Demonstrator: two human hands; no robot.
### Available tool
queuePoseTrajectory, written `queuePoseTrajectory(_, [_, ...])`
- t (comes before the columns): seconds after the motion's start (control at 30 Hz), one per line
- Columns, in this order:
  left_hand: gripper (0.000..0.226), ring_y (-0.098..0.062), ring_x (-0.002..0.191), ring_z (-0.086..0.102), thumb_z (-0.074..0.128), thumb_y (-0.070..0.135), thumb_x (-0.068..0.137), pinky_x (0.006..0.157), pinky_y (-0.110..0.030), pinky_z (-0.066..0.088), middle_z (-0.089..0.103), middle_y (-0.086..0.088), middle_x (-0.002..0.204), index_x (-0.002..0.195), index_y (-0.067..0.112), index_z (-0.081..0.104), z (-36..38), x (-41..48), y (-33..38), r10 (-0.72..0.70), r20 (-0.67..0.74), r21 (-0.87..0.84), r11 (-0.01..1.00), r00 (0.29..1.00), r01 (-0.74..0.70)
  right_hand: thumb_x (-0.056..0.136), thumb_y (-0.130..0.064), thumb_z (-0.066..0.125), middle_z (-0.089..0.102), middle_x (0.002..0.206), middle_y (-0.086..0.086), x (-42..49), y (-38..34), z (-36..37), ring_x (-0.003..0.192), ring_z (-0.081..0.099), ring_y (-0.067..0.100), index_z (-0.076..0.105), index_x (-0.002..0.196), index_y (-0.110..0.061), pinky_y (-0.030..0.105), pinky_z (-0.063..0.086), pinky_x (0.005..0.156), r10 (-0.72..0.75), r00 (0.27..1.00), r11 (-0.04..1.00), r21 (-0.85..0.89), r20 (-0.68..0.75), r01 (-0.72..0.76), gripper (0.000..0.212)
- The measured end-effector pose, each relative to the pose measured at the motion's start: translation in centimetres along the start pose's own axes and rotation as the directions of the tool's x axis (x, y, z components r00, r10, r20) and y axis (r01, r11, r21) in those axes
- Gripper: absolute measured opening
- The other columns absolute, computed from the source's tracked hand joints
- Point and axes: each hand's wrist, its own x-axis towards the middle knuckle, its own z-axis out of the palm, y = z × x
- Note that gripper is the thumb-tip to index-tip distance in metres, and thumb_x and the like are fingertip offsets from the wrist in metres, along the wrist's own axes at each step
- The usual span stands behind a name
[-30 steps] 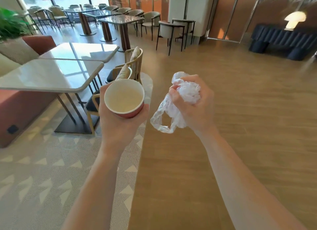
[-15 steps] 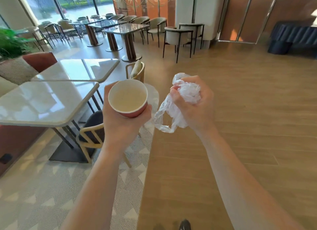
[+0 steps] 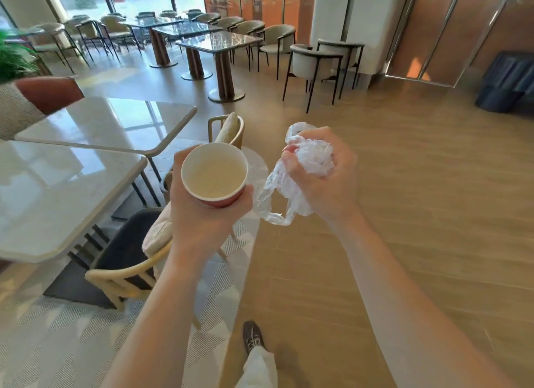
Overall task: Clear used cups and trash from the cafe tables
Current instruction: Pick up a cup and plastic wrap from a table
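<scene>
Left hand [image 3: 202, 211] grips cup [image 3: 214, 175]; right hand [image 3: 323, 176] clenches bag [image 3: 313, 156] beside it. I'd carry the cup level and tuck the bag's dangling loop.

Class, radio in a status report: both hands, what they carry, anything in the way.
Left hand grips round red paper cup, upright. Right hand clutches crumpled clear plastic bag. Cream wooden chair close at left; tan wooden floor ahead.

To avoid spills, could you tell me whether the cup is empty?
Empty, it seems: the cup in the left hand tilts toward the camera, showing a bare pale bottom.
</scene>
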Motion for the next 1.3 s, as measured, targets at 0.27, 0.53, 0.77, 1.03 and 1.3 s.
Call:
queuePoseTrajectory(0.27, [0.065, 0.005, 0.101, 0.063, 0.089, 0.012, 0.069, 0.090, -0.018, 0.051, 0.062, 0.012, 0.109, 0.117, 0.029, 0.049, 7.6, 17.6, -11.5, 0.031, -0.116, -0.046, 0.998, 0.993, -0.037, 0.080, -0.039, 0.076, 0.073, 0.096, 0.001, 17.4, 11.3, 5.6, 0.080, 0.071, 0.026, 0.065, 0.096, -0.036, 0.039, 0.062, 0.065, -0.007, 0.999, 0.996, -0.085, 0.052, 0.011, 0.020])
queuePoseTrajectory(0.53, [0.071, 0.014, 0.098, 0.059, 0.094, 0.003, 0.069, 0.087, -0.005, 0.043, 0.058, 0.016, 0.107, 0.118, 0.026, 0.047, 14.3, 31.3, -19.2, 0.069, -0.055, -0.001, 0.998, 0.996, -0.069, 0.081, -0.038, 0.076, 0.072, 0.094, 0.004, 31.0, 20.9, 8.9, 0.079, 0.071, 0.024, 0.066, 0.096, -0.030, 0.035, 0.060, 0.063, -0.015, 1.000, 0.998, -0.063, -0.011, 0.014, 0.020])
queuePoseTrajectory(0.77, [0.067, 0.003, 0.100, 0.061, 0.093, 0.004, 0.070, 0.090, -0.012, 0.047, 0.061, 0.009, 0.108, 0.118, 0.020, 0.049, 21.0, 40.9, -27.7, 0.052, -0.106, 0.063, 0.997, 0.993, -0.046, 0.082, -0.036, 0.077, 0.074, 0.094, 0.013, 40.9, 31.9, 11.3, 0.080, 0.071, 0.037, 0.064, 0.095, -0.038, 0.051, 0.061, 0.066, -0.002, 1.000, 1.000, 0.003, 0.016, 0.002, 0.019])
queuePoseTrajectory(1.03, [0.072, 0.003, 0.096, 0.064, 0.092, -0.002, 0.067, 0.086, -0.015, 0.051, 0.062, 0.011, 0.105, 0.118, 0.023, 0.048, 32.2, 55.9, -35.6, 0.058, -0.147, 0.084, 0.995, 0.987, -0.046, 0.081, -0.036, 0.076, 0.072, 0.090, 0.017, 57.7, 44.0, 12.0, 0.076, 0.069, 0.041, 0.067, 0.093, -0.034, 0.052, 0.060, 0.061, 0.047, 0.998, 0.990, 0.133, 0.040, -0.052, 0.015])
queuePoseTrajectory(1.3, [0.067, 0.002, 0.098, 0.064, 0.088, 0.019, 0.066, 0.089, -0.014, 0.049, 0.064, 0.003, 0.109, 0.122, 0.011, 0.052, 38.8, 67.9, -42.2, 0.050, -0.222, 0.150, 0.988, 0.974, -0.017, 0.081, -0.032, 0.075, 0.076, 0.092, -0.001, 72.3, 53.0, 15.2, 0.083, 0.074, 0.032, 0.072, 0.090, -0.044, 0.045, 0.064, 0.066, 0.085, 0.990, 0.962, 0.248, 0.116, -0.112, 0.016])
